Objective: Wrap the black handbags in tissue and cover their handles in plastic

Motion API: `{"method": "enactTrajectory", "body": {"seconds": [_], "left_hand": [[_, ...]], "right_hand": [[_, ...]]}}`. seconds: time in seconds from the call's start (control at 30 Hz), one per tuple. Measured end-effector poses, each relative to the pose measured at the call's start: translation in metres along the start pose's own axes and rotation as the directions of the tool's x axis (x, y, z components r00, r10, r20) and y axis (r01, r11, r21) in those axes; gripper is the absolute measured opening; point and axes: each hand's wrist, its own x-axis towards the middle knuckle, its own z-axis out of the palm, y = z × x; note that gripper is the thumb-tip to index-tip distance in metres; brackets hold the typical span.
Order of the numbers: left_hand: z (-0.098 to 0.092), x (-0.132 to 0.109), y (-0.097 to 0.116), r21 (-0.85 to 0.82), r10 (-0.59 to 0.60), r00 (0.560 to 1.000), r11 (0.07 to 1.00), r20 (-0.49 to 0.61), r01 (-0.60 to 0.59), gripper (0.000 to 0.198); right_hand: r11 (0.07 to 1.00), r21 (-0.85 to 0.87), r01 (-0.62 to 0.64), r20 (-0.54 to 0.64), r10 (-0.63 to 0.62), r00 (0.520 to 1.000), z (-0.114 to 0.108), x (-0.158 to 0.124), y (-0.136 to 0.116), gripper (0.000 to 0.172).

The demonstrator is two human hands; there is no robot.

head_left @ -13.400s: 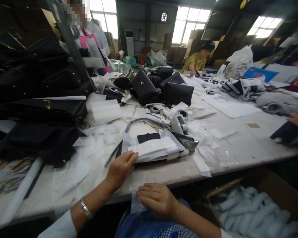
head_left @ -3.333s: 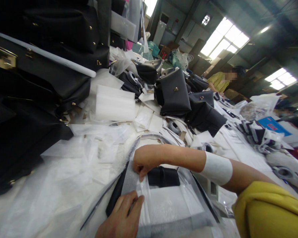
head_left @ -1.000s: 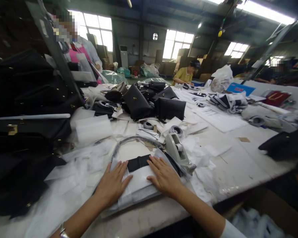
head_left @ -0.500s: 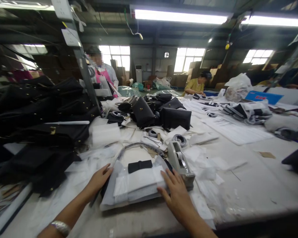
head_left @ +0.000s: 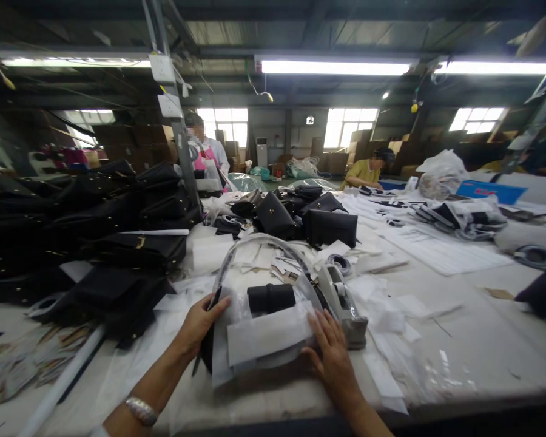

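A black handbag wrapped in white foam sheet and clear plastic (head_left: 266, 334) is tilted up off the white table (head_left: 455, 340), its wrapped handle (head_left: 259, 243) arching above it. My left hand (head_left: 200, 321) grips the bag's left edge, fingers curled round it. On the bag's right lower corner rests my right hand (head_left: 330, 352), fingers closed against the wrapping. A black clasp roll (head_left: 270, 297) shows at the bag's top.
A grey tape dispenser (head_left: 343, 303) stands right of the bag. Black handbags are piled at left (head_left: 118, 243) and mid-table (head_left: 300, 218). Foam sheets and paper scraps litter the table. Other people work at the far end.
Both hands have lifted the wrapped bag from lying flat to tilted up. My left hand has closed on its left edge. The view has risen.
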Motion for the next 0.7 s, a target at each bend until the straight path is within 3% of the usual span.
{"method": "enactTrajectory", "body": {"seconds": [0.13,0.23,0.43,0.57,0.7], "left_hand": [[-0.004,-0.032,0.007,0.084,0.229,0.969,0.972,-0.091,-0.221,0.053],[0.003,-0.054,-0.007,0.133,0.307,0.946,0.947,-0.1,-0.293,0.05],[0.001,-0.07,-0.039,0.258,0.245,0.96,0.944,-0.137,-0.205,0.059],[-0.003,-0.068,-0.039,0.29,0.236,0.972,0.931,-0.017,-0.221,0.063],[-0.007,-0.068,-0.035,0.428,0.211,0.977,0.884,-0.005,-0.189,0.078]], "right_hand": [[0.988,0.124,-0.089,-0.026,0.092,0.995,0.013,0.027,-0.015,0.051],[0.941,0.282,-0.186,0.01,0.191,0.982,0.017,0.038,-0.027,0.046],[0.84,0.445,-0.31,0.118,0.289,0.95,0.005,0.025,-0.043,0.043],[0.797,0.489,-0.354,0.101,0.351,0.931,-0.007,0.023,-0.049,0.04],[0.762,0.544,-0.351,0.098,0.358,0.929,-0.017,0.026,-0.052,0.037]]}}
